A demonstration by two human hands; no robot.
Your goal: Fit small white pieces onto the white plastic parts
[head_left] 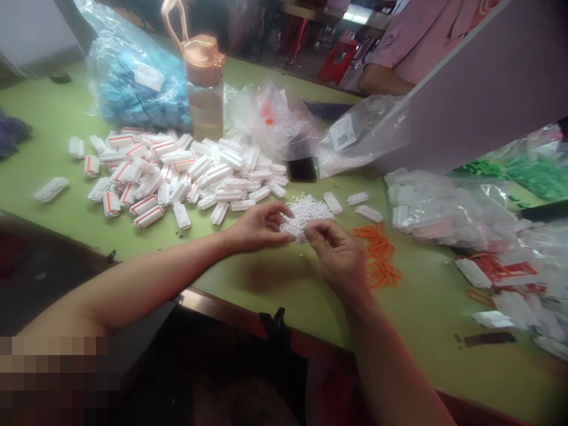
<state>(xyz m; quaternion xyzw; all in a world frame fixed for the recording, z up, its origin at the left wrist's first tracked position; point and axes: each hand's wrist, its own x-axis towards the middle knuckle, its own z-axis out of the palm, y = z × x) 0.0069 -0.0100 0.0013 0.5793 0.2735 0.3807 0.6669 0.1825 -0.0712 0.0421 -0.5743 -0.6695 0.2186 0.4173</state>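
Observation:
My left hand point(260, 226) and my right hand point(338, 253) meet over the green table point(275, 284), both pinched on one small white plastic piece point(293, 231). Just behind it lies a heap of tiny white bits point(306, 208). Thin orange strips point(379, 254) lie to the right of my right hand. A large pile of white pieces, some with orange stripes point(177, 174), spreads to the back left.
A pink-capped water bottle point(204, 83) stands behind the pile, next to a bag of blue parts point(133, 83). A dark phone point(302, 168) lies by clear bags point(275, 118). Bagged white parts point(439, 207) fill the right. Another person's arm point(381, 80) rests at the far edge.

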